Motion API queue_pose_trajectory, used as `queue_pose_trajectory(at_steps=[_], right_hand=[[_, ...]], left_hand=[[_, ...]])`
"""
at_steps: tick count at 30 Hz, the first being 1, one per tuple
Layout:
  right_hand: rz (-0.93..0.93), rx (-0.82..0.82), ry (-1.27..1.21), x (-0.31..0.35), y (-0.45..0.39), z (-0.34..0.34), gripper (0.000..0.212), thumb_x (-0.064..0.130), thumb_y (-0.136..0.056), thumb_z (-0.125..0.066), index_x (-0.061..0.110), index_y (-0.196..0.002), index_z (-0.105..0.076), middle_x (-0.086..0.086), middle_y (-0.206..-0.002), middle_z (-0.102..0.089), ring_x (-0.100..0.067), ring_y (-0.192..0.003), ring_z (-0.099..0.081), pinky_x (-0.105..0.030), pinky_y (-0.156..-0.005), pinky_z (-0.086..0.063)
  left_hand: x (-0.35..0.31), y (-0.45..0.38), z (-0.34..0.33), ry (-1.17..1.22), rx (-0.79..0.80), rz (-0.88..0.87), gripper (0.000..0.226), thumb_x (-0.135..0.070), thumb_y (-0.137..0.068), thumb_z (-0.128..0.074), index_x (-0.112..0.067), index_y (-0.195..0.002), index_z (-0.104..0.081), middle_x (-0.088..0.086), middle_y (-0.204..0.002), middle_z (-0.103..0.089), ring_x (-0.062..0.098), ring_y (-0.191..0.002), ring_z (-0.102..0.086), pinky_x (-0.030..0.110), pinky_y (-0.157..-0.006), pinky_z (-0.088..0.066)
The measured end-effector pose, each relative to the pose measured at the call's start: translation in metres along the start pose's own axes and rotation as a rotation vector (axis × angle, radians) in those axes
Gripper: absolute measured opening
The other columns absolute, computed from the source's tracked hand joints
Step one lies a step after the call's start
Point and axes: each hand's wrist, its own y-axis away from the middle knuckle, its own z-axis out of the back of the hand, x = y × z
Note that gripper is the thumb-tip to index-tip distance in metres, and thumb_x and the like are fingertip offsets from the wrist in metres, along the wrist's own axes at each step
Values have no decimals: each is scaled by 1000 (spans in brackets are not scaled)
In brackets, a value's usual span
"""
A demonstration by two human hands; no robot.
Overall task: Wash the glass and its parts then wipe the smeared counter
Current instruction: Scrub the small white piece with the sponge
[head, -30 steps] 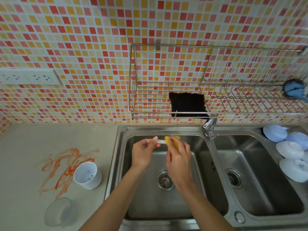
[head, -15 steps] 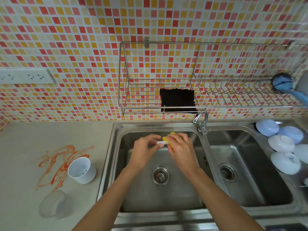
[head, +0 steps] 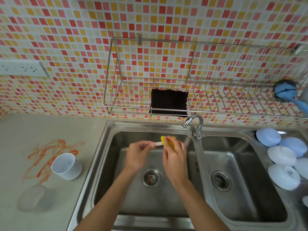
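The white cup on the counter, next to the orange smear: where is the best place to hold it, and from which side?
Grip the white cup by its side wall just below the rim, coming from above and from the sink side. It stands upright with its mouth open upward, and the orange smear lies to its left and behind, so this approach probably keeps the hand out of it.

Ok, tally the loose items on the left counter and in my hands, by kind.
cup: 1
clear lid: 1
sponge: 1
white piece: 1
total: 4
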Motion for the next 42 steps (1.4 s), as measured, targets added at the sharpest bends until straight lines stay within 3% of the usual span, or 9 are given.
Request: queue_pose_trajectory(at_steps=[3, 8, 12, 16, 20, 23, 28, 34, 42], right_hand=[[-110, -5, 0, -14, -1, 0, 45, 4, -81, -67, 10, -125, -63, -6, -123, -61, -25, -108, -51, -39, -91, -50], [78, 21, -39, -2, 10, -6, 45, 5, -84, -61, 12, -128, -61, -3, -129, -58, -23, -111, -49, -32, -98, -42], [-107, -13, -65, -10, 5, -7, 48, 2, -80, -69, 12, -127, -62, -4, -127, -59, -25, -110, -52, -35, -96, -44], [82, -2, -33, 9, 17, -5, 47, 2, -80, -66, 9, -126, -62, -5, -127, -60, -23, -110, -50, -30, -98, -40], [-137, -66, -50, 11, 12, 0, 47, 0, -80, -68, 10, -126, -63, -5, -126, -59, -24, -109, -49, -40, -93, -48], [-32, -65, -14, 36, 18, 2, 47, 0, -78, -68, 8, -125, -63, -6, -126, -60, -25, -109, -51, -34, -96, -44], [-158, -97, -3, 43, 21, 0, 45, -1, -82, -66, 9, -126, -63, -6, -125, -60, -25, -109, -52, -39, -96, -47], [-128, -78, -5, 57, 32, 1, 45, 0, -79, -69, 14, -122, -66, -4, -119, -63, -21, -106, -54, -37, -93, -50], [-132, -302, -310, 124, -72, 55, 31, 7, -85, -69, 10, -116, -68, -3, -113, -57, -9, -100, -54, 2, -91, -27]], left_hand=[[2, -3, -7, -4, -33, 28, 11, -16, -86, -70, -9, -82, -77, -2, -79, -75, 2, -74, -67, 13, -74, -50], [1, -3, -17, 86, 4, 79, 14, -16, -87, -68, -5, -90, -76, 1, -81, -76, 6, -79, -70, 17, -78, -53], [1, 3, -19, 123, -59, 136, 19, -20, -86, -69, -4, -79, -76, -12, -63, -70, -8, -63, -61, 6, -67, -45], [-1, 5, -9, 169, -21, 149, 17, -19, -88, -68, -6, -80, -76, -7, -69, -72, -5, -65, -63, 12, -71, -50], [-7, 7, 3, 118, 7, 103, 20, -20, -88, -68, -3, -82, -76, 3, -77, -74, -7, -63, -61, 8, -70, -46], [-12, 5, 19, 76, 47, 70, 20, -17, -89, -66, 1, -88, -75, 8, -78, -73, -9, -59, -60, 4, -65, -46], [-12, 7, 37, 48, 85, 32, 14, -23, -88, -68, -13, -80, -76, 2, -79, -76, 5, -74, -69, 10, -73, -49], [-3, 4, 69, 61, 27, 83, 17, -23, -86, -70, -16, -72, -75, -7, -72, -74, -8, -64, -63, 3, -63, -44], [-17, -20, 95, 122, 6, 97, 12, -23, -86, -70, -13, -79, -74, -9, -68, -70, -13, -56, -59, 2, -63, -43]])
